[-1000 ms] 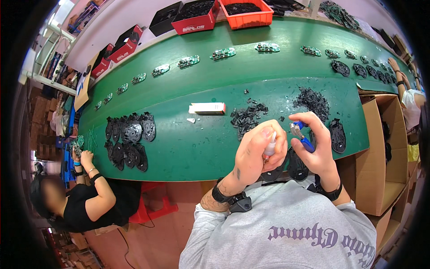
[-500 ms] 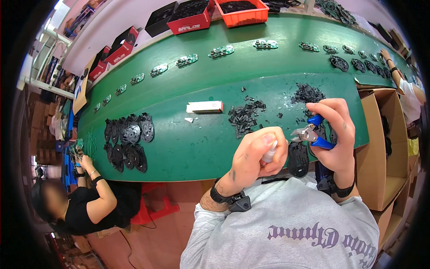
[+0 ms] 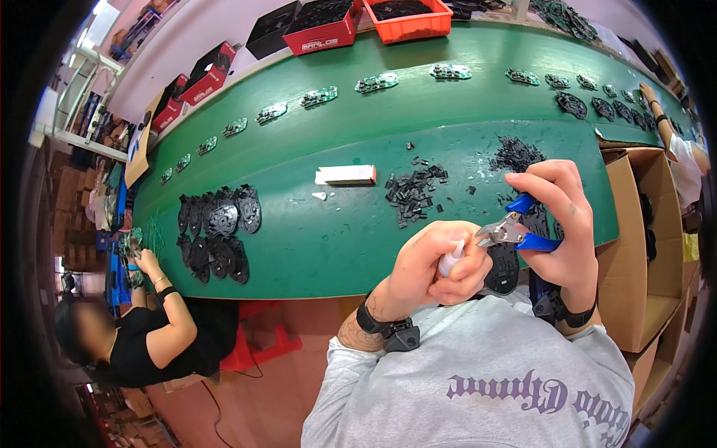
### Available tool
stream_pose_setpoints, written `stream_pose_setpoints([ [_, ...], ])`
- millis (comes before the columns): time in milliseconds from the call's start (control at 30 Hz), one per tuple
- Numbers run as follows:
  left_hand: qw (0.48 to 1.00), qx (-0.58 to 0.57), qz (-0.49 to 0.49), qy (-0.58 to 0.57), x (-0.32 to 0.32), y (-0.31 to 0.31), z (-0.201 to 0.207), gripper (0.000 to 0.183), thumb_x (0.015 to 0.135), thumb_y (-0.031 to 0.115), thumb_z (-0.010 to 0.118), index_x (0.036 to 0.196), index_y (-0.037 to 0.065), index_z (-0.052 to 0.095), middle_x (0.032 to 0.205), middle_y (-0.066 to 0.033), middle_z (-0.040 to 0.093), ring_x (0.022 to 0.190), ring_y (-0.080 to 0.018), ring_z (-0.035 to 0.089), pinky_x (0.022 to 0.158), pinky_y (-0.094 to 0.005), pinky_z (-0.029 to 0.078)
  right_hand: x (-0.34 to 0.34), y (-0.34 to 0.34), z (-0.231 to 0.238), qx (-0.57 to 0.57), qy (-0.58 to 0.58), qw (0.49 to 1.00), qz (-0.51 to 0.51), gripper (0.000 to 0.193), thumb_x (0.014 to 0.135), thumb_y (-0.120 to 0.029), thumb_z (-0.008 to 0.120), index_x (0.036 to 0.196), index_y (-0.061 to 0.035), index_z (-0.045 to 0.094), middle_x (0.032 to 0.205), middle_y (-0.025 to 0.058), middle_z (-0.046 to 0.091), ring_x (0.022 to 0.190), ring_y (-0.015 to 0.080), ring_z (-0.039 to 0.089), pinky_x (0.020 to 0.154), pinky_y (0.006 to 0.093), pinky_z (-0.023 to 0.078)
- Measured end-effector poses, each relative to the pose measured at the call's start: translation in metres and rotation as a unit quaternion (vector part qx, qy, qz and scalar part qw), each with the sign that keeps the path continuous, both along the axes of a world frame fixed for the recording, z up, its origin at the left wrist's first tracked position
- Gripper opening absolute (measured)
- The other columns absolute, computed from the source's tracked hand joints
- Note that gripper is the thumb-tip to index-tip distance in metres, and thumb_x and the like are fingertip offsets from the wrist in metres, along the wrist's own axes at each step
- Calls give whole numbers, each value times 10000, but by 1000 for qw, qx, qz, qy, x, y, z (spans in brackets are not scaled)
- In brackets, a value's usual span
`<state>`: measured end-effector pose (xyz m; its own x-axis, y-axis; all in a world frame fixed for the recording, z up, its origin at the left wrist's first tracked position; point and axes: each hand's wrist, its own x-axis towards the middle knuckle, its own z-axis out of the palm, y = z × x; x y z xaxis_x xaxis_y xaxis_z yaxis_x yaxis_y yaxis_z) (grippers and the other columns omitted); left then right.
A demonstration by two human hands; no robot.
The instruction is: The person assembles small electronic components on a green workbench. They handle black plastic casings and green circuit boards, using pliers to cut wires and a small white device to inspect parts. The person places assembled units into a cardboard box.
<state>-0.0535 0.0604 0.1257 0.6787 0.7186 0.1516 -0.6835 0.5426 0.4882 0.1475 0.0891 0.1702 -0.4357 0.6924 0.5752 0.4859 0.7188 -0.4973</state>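
Note:
My left hand (image 3: 429, 261) is closed around a small white squeeze bottle (image 3: 450, 261) with a narrow tip, held above the near edge of the green table. A pair of diagonal cutters (image 3: 508, 230) with blue handles is in my right hand (image 3: 567, 224); the handles are spread and the metal jaws point at my left hand, close to its fingers and the bottle's tip. Whether the jaws touch anything I cannot tell. Below my hands lies a black plastic shell (image 3: 502, 270), partly covered by them.
On the green table (image 3: 299, 246) lie small black pieces (image 3: 414, 196), a heap of black scraps (image 3: 517, 153), a white box (image 3: 345, 175) and stacked black shells (image 3: 220, 220). Circuit boards (image 3: 319, 95) line the back. Co-workers sit left and right; a cardboard box (image 3: 631, 246) stands at right.
My left hand with the bottle has shifted slightly right and down. The cutters' jaws have come closer to the bottle's tip. The view has shifted a little.

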Motion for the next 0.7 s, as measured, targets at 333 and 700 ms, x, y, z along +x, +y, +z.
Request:
stream_pose_setpoints([
  [333,991,-7,-79,-105,-2,6,-11,391,978,282,334,656,72,405,491,-2,381,370,-35,269,313,-206,213,-3,7,7,17,-31,999,9,594,524,0,718,1107,-93,658,963,84,571,877,285,517,774,374,441],
  [700,993,-11,-72,-92,-2,4,-10,410,970,320,374,651,67,420,483,-10,391,366,-38,279,301,-204,215,-6,10,8,43,-42,998,20,607,518,9,718,1112,-100,657,978,85,570,875,285,516,766,372,443],
])
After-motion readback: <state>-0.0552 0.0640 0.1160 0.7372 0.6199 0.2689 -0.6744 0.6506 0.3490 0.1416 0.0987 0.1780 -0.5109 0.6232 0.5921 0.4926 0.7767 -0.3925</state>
